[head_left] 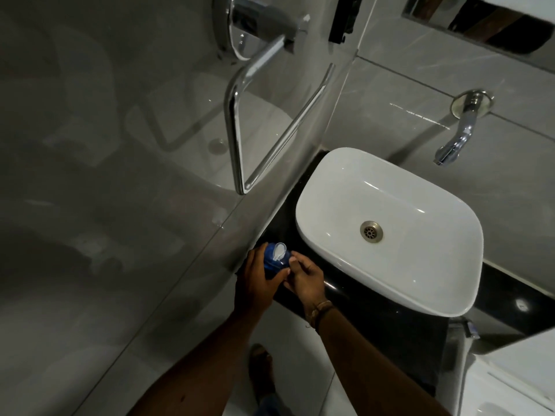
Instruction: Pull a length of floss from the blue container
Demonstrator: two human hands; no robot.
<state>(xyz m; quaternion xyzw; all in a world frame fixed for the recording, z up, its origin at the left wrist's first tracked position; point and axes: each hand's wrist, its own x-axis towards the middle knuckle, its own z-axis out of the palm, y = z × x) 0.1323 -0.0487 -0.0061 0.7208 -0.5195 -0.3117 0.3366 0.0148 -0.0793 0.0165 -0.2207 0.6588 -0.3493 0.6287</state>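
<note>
A dim bathroom with glossy grey wall tiles frames a narrow black stone counter (375, 298) that runs along the wall and ends at the corner on the left. A white rounded-rectangle ceramic basin (387, 226) fills most of its width, its front rim overhanging the counter edge, leaving only a slim strip of bare counter at the left end. There, against the side wall, the small blue plastic floss container (274, 261) is held with its pale translucent flip lid open. The left hand (258, 280) wraps around the container's body; the right hand (303, 277), a woven band at its wrist, pinches fingertips at the container's top. A chrome towel bar (255, 127) juts out above, and a chrome wall tap (456, 136) overhangs the basin. No writing is legible.
</note>
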